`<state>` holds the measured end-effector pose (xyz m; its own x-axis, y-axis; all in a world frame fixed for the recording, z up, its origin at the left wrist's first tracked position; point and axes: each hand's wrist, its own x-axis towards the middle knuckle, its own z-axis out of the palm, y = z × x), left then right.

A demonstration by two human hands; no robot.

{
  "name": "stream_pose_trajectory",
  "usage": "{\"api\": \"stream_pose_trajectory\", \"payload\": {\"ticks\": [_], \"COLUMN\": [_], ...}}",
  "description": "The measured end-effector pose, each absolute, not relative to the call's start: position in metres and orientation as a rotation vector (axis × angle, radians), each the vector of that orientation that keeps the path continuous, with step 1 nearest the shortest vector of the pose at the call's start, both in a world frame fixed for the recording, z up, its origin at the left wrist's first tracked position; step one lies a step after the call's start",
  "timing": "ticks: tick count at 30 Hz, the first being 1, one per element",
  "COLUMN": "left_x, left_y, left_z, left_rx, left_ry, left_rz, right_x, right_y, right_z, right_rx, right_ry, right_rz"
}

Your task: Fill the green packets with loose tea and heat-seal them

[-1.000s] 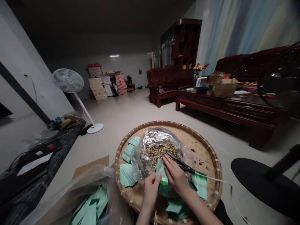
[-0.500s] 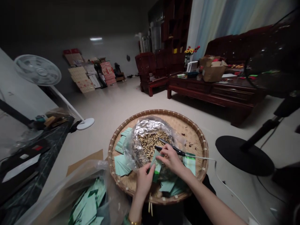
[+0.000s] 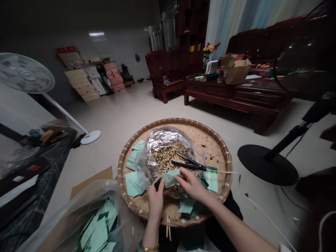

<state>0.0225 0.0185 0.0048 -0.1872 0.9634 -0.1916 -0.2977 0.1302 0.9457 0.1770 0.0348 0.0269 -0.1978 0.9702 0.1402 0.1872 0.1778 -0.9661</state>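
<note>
Now | green packet (image 3: 168, 178) | gripped between left hand (image 3: 156, 202) and right hand (image 3: 190, 184)

Room dim; one pale light patch (image 3: 96, 34) high on the far wall (image 3: 123, 52). Foil (image 3: 162, 139) shows glare. Frame edges bowed; near fan (image 3: 301, 59) dark, out of focus.

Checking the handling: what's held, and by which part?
A pale green paper packet, held at its dark end by the left hand, at the other by the right hand.

Foil bag (image 3: 164, 139) on bamboo tray (image 3: 178, 120); plastic sack (image 3: 78, 206) left; fan base (image 3: 265, 164) right
</note>
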Motion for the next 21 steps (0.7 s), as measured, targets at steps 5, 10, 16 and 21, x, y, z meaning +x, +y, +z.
{"api": "stream_pose_trajectory", "payload": {"ticks": [5, 10, 16, 21], "left_x": [0.02, 0.013, 0.004, 0.007], "left_y": [0.015, 0.016, 0.011, 0.001], "left_z": [0.019, 0.028, 0.022, 0.027], "left_rx": [0.741, 0.803, 1.599, 2.519], "left_ry": [1.073, 1.086, 1.625, 1.585], "left_rz": [1.267, 1.184, 1.424, 0.995], "right_x": [0.172, 0.179, 0.186, 0.181], "right_y": [0.03, 0.033, 0.04, 0.036], "right_z": [0.038, 0.041, 0.035, 0.036], "right_rx": [-0.893, -0.912, -1.13, -1.114], "right_ry": [-1.242, -1.24, -1.453, -1.555], "right_rz": [1.832, 1.891, 1.683, 1.709]}}
